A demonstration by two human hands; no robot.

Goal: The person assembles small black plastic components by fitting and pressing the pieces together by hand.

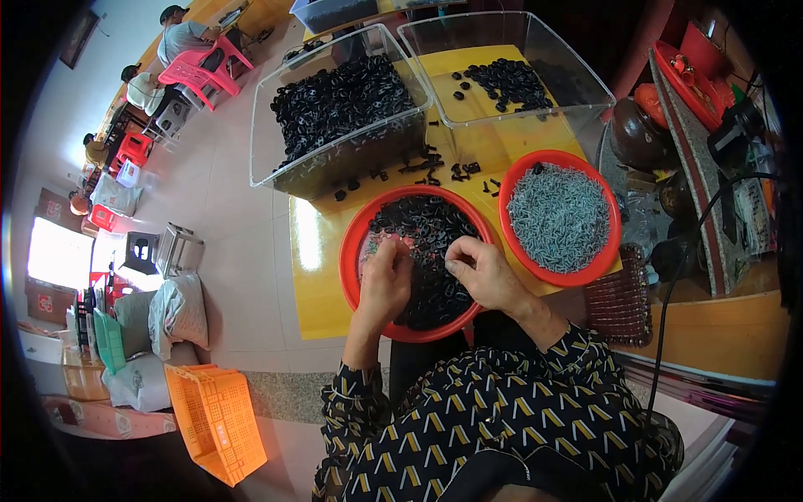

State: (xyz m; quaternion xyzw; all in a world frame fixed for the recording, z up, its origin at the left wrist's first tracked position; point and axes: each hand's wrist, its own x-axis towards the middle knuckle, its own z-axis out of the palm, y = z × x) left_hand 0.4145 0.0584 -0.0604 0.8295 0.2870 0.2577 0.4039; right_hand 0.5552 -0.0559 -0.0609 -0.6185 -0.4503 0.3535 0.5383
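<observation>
Both hands are over a red round basin [345, 276] that holds many small black oval plastic pieces [422, 219]. On the basin's left side, my left hand [385, 280] has its fingers curled together; whatever lies in them is hidden. My right hand [487, 272] pinches thumb to forefinger above the right part of the pile, and what it holds is too small to make out. To the right of the basin sits a second red basin [617, 219], filled with small silvery screws [559, 219].
Behind the basins, on a yellow table [314, 309], stand a clear bin [335, 163] full of black pieces and another clear bin [535, 117] with fewer. Loose black parts [431, 159] lie between. An orange crate [219, 422] is on the floor; a black cable [669, 293] hangs at right.
</observation>
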